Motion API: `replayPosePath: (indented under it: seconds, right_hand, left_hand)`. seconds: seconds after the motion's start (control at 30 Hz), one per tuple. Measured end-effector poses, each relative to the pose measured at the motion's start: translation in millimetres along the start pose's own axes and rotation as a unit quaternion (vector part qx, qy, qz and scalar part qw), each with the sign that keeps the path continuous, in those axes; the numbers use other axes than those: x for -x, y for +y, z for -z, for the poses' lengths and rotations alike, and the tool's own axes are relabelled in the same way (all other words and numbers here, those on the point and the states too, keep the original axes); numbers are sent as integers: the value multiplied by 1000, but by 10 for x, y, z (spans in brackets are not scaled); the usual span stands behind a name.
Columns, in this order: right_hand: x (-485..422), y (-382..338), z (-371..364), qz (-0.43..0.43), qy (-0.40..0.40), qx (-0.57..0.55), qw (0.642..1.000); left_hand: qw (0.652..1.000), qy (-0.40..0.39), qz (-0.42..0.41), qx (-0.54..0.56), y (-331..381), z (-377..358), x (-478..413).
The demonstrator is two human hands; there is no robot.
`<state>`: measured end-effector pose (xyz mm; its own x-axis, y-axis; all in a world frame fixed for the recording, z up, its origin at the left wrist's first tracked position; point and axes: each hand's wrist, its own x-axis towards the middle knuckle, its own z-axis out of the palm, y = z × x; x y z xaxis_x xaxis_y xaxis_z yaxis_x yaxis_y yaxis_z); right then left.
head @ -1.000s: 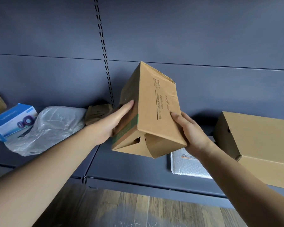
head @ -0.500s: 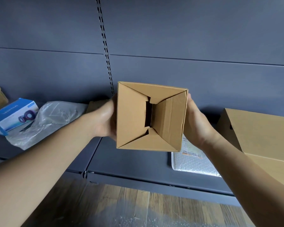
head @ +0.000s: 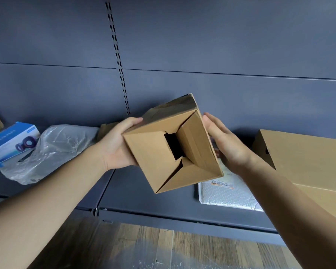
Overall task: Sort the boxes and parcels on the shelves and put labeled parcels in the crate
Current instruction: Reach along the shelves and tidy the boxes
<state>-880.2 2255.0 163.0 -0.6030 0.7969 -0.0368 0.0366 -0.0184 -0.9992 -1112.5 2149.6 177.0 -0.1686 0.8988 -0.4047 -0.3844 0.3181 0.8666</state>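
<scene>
Above the shelf, the left hand grips a cardboard box while the right hand presses flat-fingered on its right side; the dark gap between its folded flaps shows nothing inside; a padded envelope lies half hidden beneath; since a moment ago the box has tilted corner-down.

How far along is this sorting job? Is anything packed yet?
Done: nothing that shows; no crate is in view. In hand: a cardboard box, folded flaps toward the camera, gripped by the left hand with the right hand against its side, apparently being checked for a label. Left: the labeled white mailer, large flat box, blue box and plastic bag lie on the shelf.
</scene>
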Motion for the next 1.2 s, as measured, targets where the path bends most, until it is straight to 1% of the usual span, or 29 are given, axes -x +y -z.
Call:
replayPosePath:
  seconds: [0.03,0.07,0.1,0.17,0.27,0.33,0.37,0.47,0.5,0.53,0.63,0.73,0.8,0.87,0.97,1.03,1.13,1.2]
  right_hand:
    - [-27,35,26,-21,-3,2,1000]
    - [-55,73,49,-44,9,11,999]
    - [-96,115,88,-68,14,7,998]
    - [-161,199,194,-101,33,-17,994]
    - [-131,197,196,-103,43,-31,993]
    - [-86,240,190,-94,56,-36,993]
    - [-65,266,193,-90,55,-42,994]
    - [-42,307,184,-69,43,-23,996]
    - [-44,316,179,-60,44,-19,997]
    - [-57,332,176,-49,50,-21,997]
    - [-82,360,146,-4,74,1,997]
    - [-93,402,104,45,81,45,995]
    - [-112,472,79,59,82,78,992]
    - [-152,537,22,68,96,123,985]
    - [-160,626,-35,44,94,140,985]
    - [-146,645,-50,52,77,146,985]
    - [-131,648,-68,58,74,158,983]
    - [-136,650,-78,60,75,164,982]
  left_hand:
    - [1000,-27,1,-6,-18,5,-2]
    - [999,-23,0,-27,-24,18,-33]
    - [999,-40,4,-18,-32,-3,-16]
    - [999,-35,7,-30,-44,5,-54]
    - [996,-34,-9,-87,-21,28,-79]
    - [990,-6,-27,-137,23,44,-99]
    - [987,21,-36,-158,37,46,-121]
    - [958,115,-59,-255,33,13,-198]
    - [948,131,-62,-285,24,-14,-205]
    - [944,131,-62,-297,21,-47,-200]
    - [951,120,-50,-282,17,-59,-222]
    - [962,139,-46,-232,13,-44,-260]
    - [972,138,-67,-178,33,-40,-271]
    - [977,118,-100,-147,48,-42,-251]
    - [971,110,-133,-168,50,26,-230]
    - [964,111,-142,-194,40,77,-215]
    - [956,118,-144,-228,30,97,-179]
    - [957,112,-151,-220,37,71,-173]
